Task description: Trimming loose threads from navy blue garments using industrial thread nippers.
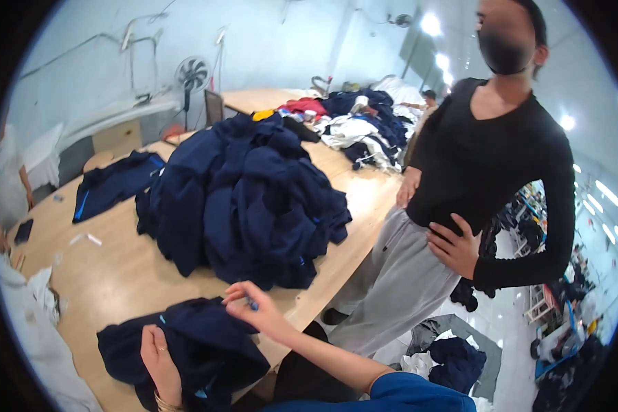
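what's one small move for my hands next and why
I'd probably smooth the navy garment outward with the left hand: the cloth lies bunched, and that hand is resting against it, while the right hand, near the garment's far edge, appears occupied with a small blue item.

Navy garment [209,340] (blue-trimmed); rumpled; on table [110,275]

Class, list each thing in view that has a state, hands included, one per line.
Left hand, touching the near navy garment
Right hand, holding a small blue object
Near navy garment, bunched up
Big navy pile, heaped loosely
Left navy garment, lying flat
Fan, upright, spin unclear
Ceiling lights, lit
Phone, lying flat
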Demonstrator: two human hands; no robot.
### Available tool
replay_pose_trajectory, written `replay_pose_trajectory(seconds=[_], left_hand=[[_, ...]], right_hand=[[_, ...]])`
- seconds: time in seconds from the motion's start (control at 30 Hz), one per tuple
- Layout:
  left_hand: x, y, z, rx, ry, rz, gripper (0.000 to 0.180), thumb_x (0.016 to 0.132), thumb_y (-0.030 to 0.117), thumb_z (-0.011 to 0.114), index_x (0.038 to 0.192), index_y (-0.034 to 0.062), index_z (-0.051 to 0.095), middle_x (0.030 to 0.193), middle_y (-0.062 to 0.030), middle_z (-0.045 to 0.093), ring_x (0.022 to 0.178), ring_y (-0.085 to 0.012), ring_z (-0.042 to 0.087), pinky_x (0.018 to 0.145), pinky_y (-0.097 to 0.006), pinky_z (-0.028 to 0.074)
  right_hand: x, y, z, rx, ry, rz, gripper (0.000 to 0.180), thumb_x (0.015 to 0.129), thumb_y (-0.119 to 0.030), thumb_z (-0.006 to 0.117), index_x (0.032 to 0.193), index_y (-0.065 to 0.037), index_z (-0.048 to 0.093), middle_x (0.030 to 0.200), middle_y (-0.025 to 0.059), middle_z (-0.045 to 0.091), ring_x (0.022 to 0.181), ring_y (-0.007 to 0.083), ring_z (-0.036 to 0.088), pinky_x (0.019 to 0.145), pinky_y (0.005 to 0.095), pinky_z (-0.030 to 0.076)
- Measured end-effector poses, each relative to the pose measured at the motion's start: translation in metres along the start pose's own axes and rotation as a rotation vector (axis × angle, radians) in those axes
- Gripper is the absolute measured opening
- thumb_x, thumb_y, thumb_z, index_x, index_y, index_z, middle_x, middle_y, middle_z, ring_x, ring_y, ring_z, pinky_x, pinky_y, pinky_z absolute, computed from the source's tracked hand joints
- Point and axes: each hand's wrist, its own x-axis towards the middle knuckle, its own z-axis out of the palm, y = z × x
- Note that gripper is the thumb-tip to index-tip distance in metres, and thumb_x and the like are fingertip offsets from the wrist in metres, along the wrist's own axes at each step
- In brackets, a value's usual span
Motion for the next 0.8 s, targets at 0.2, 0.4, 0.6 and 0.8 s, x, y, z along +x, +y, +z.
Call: replay_pose_trajectory(seconds=[0.2,0.4,0.6,0.8], left_hand=[[0.006,0.045,0.02,-0.41,-0.358,-0.3,0.018,0.095,0.015,0.048,0.079,0.0064,0.047,0.072,0.0065,0.039,0.068,-0.0026,0.036,0.06,-0.018,0.031],[0.002,0.003,-0.061,-0.977,-0.24,-0.361,0.039,0.096,0.024,0.044,0.127,0.0013,0.048,0.125,-0.0099,0.054,0.115,-0.0209,0.052,0.102,-0.035,0.038],[-0.002,-0.021,-0.11,-0.926,-0.007,-0.45,0.051,0.091,0.008,0.048,0.139,0.0042,0.032,0.14,-0.012,0.038,0.129,-0.0202,0.037,0.108,-0.033,0.028],[-0.028,-0.082,-0.117,-0.34,0.222,-0.368,0.052,0.084,0.006,0.06,0.132,0.0106,0.04,0.122,-0.0104,0.049,0.11,-0.017,0.047,0.095,-0.028,0.038]], right_hand=[[-0.016,0.005,0.035,-0.227,-0.011,-0.177,0.047,0.071,-0.006,0.071,0.114,-0.007,0.054,0.105,0.008,0.058,0.09,0.019,0.057,0.078,0.0293,0.044],[-0.007,0.01,0.011,-0.598,0.106,-0.193,0.033,0.067,-0.002,0.063,0.1,-0.004,0.061,0.09,0.0089,0.058,0.086,0.0223,0.059,0.076,0.0317,0.045],[0.007,-0.01,-0.011,-0.092,0.05,0.236,0.013,0.074,-0.003,0.057,0.081,-0.004,0.068,0.064,0.0009,0.061,0.055,0.0039,0.05,0.049,0.0183,0.033],[-0.014,-0.002,0.024,-0.537,-0.127,0.175,0.008,0.081,-0.001,0.059,0.087,-0.002,0.064,0.078,0.0024,0.063,0.071,0.0085,0.057,0.063,0.0225,0.043]])
